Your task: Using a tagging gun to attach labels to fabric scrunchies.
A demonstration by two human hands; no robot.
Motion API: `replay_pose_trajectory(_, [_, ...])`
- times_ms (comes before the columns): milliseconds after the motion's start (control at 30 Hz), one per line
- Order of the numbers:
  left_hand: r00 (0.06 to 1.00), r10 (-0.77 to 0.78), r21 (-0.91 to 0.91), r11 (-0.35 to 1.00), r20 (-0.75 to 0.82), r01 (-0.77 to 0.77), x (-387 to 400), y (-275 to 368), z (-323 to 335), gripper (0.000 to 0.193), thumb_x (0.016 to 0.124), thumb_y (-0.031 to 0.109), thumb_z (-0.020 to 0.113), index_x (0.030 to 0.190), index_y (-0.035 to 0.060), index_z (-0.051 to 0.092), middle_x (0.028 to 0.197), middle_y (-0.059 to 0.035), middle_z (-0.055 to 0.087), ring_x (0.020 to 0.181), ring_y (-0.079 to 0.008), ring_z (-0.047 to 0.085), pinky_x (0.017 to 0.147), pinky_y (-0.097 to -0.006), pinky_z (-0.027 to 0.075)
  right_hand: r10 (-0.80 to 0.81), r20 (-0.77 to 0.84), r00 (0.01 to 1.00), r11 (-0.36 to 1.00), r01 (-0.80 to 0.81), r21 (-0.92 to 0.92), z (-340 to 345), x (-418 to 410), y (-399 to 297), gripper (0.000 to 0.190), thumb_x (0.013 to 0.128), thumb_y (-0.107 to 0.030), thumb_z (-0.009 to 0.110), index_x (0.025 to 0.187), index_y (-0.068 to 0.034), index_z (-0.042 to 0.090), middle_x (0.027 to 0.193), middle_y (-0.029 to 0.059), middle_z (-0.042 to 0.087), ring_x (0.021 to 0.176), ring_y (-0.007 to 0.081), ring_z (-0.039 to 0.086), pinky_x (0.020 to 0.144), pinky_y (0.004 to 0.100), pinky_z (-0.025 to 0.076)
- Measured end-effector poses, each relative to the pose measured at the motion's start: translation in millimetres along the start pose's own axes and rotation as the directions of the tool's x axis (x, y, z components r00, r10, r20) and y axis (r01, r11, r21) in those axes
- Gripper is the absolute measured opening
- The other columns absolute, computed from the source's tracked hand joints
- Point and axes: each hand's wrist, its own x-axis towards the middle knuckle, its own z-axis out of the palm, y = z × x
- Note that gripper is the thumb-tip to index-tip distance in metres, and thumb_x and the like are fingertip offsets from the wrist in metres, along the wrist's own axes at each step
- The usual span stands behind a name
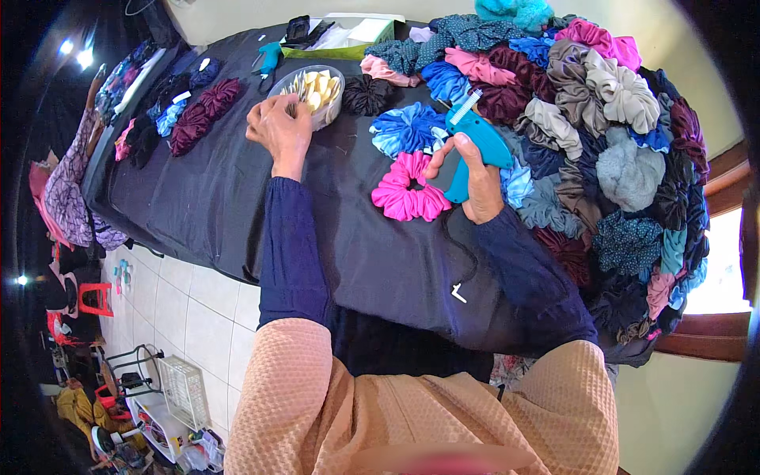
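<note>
My right hand point(475, 184) grips a teal tagging gun point(488, 141), with a strip of white plastic fasteners standing up at its end. Beneath its index finger lies a bright pink scrunchie point(395, 193), and just behind that a blue tie-dye scrunchie point(404, 126). At the near left rim of a clear round plastic tub point(328, 120), my left hand point(282, 130) has its fingertips drawn together. Cream and gold tags point(323, 89) fill the tub. Whether a tag is between those fingers is hidden. A black cord point(472, 261) with a white end piece hangs down from near the gun.
A large heap of scrunchies point(594, 160) covers the table's right side. A dark scrunchie point(367, 95) lies beside the tub. Behind are a second teal tagging gun point(270, 57) and an open box point(338, 44). Maroon scrunchies point(205, 116) lie left, near another person's patterned sleeve point(71, 184).
</note>
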Motion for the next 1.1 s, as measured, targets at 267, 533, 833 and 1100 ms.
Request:
replay_pose_trajectory(267, [0.998,-0.034,0.031,0.999,0.048,0.033,7,2,2,0.023,0.074,0.036,0.070,0.089,0.0201,0.076,0.114,-0.0040,0.065,0.121,-0.0304,0.044,0.101,-0.0488,0.026,-0.009,-0.042,0.999,0.999,0.011,0.048,6,0,-1,0.031,0.095,-0.028,0.056,0.080,-0.001,0.057,0.067,0.0115,0.061,0.059,0.0201,0.062,0.058,0.0318,0.050])
replay_pose_trajectory(533, [0.993,-0.081,0.083,0.994,0.085,0.074,10,6,0,0.023,0.071,0.039,0.073,0.085,0.0219,0.077,0.113,-0.0042,0.065,0.118,-0.0314,0.046,0.099,-0.0488,0.028,0.006,0.005,1.000,1.000,-0.006,0.005,-1,2,1,0.031,0.094,-0.032,0.055,0.089,-0.002,0.054,0.073,0.0137,0.061,0.065,0.0241,0.064,0.065,0.0374,0.053])
replay_pose_trajectory(833, [0.985,-0.149,0.098,0.985,0.087,0.141,11,7,4,0.016,0.070,0.035,0.073,0.082,0.0254,0.078,0.110,-0.0032,0.065,0.115,-0.0295,0.046,0.097,-0.0475,0.027,0.004,0.006,1.000,1.000,-0.004,0.006,-1,2,0,0.033,0.094,-0.033,0.056,0.086,-0.001,0.054,0.073,0.0135,0.061,0.065,0.0237,0.064,0.065,0.0370,0.053])
replay_pose_trajectory(1100, [0.987,-0.127,0.083,0.989,0.101,0.119,11,3,7,0.015,0.071,0.030,0.070,0.083,0.0244,0.078,0.110,-0.0031,0.066,0.114,-0.0305,0.048,0.095,-0.0482,0.029,0.026,-0.008,1.000,1.000,-0.026,-0.002,-1,1,0,0.032,0.094,-0.033,0.057,0.088,-0.001,0.054,0.073,0.0135,0.062,0.065,0.0240,0.064,0.065,0.0374,0.053])
